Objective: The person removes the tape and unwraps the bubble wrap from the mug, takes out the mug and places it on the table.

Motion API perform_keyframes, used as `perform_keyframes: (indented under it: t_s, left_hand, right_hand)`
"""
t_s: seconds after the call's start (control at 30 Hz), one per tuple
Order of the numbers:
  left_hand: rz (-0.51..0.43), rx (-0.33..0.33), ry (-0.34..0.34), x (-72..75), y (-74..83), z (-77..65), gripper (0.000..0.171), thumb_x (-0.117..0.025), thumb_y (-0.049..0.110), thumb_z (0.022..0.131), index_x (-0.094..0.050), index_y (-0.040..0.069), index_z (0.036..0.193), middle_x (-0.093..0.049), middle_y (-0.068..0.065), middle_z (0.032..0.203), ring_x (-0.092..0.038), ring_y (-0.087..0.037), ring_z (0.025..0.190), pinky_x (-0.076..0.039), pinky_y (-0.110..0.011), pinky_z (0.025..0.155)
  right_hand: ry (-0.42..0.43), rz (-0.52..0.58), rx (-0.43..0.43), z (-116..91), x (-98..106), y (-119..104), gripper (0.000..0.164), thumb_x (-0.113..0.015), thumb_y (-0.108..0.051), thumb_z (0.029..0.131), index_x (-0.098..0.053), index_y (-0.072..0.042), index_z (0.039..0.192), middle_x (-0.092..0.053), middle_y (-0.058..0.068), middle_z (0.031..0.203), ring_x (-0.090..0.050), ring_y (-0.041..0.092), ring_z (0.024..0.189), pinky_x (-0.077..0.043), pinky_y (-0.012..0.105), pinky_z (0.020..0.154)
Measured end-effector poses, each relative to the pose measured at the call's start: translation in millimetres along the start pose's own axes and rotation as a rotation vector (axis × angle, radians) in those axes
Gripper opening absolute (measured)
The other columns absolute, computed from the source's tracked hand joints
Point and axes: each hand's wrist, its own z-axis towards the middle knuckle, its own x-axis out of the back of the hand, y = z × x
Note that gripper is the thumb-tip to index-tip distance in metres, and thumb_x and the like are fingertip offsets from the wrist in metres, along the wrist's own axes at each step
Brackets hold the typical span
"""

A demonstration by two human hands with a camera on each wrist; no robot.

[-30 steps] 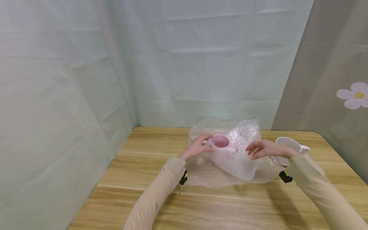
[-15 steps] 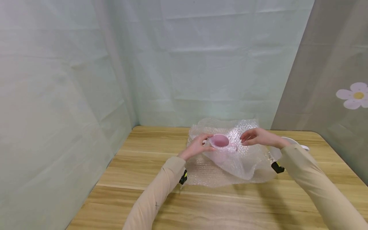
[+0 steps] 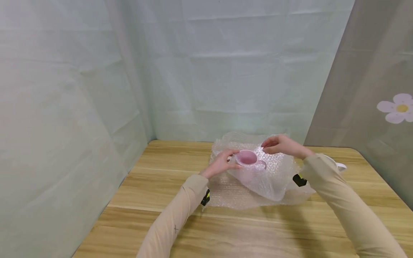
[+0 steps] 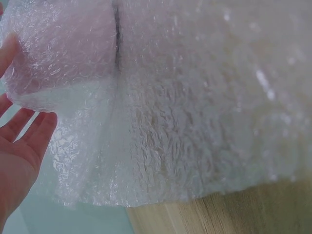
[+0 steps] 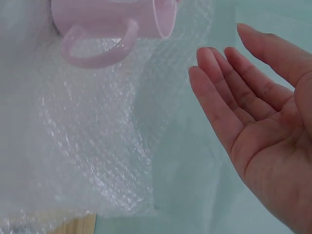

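A pink mug [image 3: 247, 158] stands upright on a spread sheet of bubble wrap [image 3: 267, 186], one flap of which is drawn up round its left and front sides. My left hand [image 3: 221, 165] grips the mug from the left through the wrap, thumb in front and fingers behind. In the left wrist view, pink shows through the wrap beside the fingertips. My right hand [image 3: 285, 146] hovers to the mug's right and rear, fingers slightly bent and holding nothing. The right wrist view shows the mug's bare handle [image 5: 105, 56] apart from that hand.
A white mug [image 3: 341, 166] stands at the right, mostly hidden behind my right sleeve. The wooden table [image 3: 155, 204] lies under everything. Pale curtains [image 3: 235, 71] hang behind its back edge, and a grey one with a flower [image 3: 401, 108] is at the right.
My right hand has moved left and away from me, from beside the bubble wrap's right part to behind the mug's handle. The left hand and the pink mug have stayed put.
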Motion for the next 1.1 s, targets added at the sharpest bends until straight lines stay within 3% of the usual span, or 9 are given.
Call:
perform_keyframes:
  t_s: [0.23, 0.47, 0.63, 0.87, 1.1]
  left_hand:
    - [-0.004, -0.004, 0.006, 0.2, -1.3, 0.9, 0.064, -0.075, 0.023, 0.076, -0.046, 0.005, 0.13, -0.047, -0.007, 0.128, -0.043, -0.021, 0.113, -0.038, -0.028, 0.091]
    - [-0.001, -0.007, 0.005, 0.3, 0.5, 0.7, 0.063, -0.074, 0.023, 0.076, -0.046, 0.003, 0.13, -0.047, -0.009, 0.127, -0.043, -0.022, 0.112, -0.039, -0.028, 0.09]
    - [-0.018, -0.005, -0.002, 0.0, 2.5, -0.1, 0.064, -0.074, 0.022, 0.076, -0.046, 0.003, 0.13, -0.047, -0.009, 0.127, -0.043, -0.021, 0.113, -0.038, -0.032, 0.091]
    - [-0.003, -0.008, -0.003, -0.4, 3.0, -1.4, 0.063, -0.074, 0.024, 0.077, -0.046, 0.004, 0.13, -0.047, -0.008, 0.127, -0.042, -0.019, 0.114, -0.038, -0.031, 0.092]
    - [0.007, 0.001, -0.005, -1.3, 3.8, -2.6, 0.063, -0.073, 0.026, 0.077, -0.046, 0.007, 0.131, -0.046, -0.006, 0.128, -0.042, -0.018, 0.114, -0.037, -0.028, 0.091]
  right_hand:
    - [0.015, 0.063, -0.029, 13.2, -5.4, -12.3, 0.03, -0.059, -0.01, 0.088, -0.055, 0.009, 0.111, -0.06, 0.019, 0.104, -0.056, 0.033, 0.096, -0.048, 0.033, 0.078]
    - [0.033, 0.119, 0.029, 27.0, -14.9, -12.4, 0.029, -0.058, -0.004, 0.087, -0.053, 0.013, 0.11, -0.058, 0.024, 0.105, -0.056, 0.036, 0.096, -0.049, 0.032, 0.077]
    - [0.049, 0.102, 0.067, 29.7, -22.3, -11.7, 0.029, -0.06, -0.01, 0.087, -0.056, 0.008, 0.11, -0.059, 0.02, 0.105, -0.056, 0.035, 0.096, -0.047, 0.036, 0.08]
    - [0.142, 0.128, 0.113, 29.4, -29.2, -4.9, 0.033, -0.063, -0.018, 0.086, -0.059, 0.003, 0.11, -0.061, 0.015, 0.103, -0.057, 0.027, 0.094, -0.044, 0.043, 0.083]
    - [0.188, 0.12, 0.134, 27.9, -33.9, 11.5, 0.032, -0.066, -0.019, 0.084, -0.06, 0.003, 0.107, -0.062, 0.012, 0.101, -0.057, 0.023, 0.092, -0.046, 0.04, 0.08]
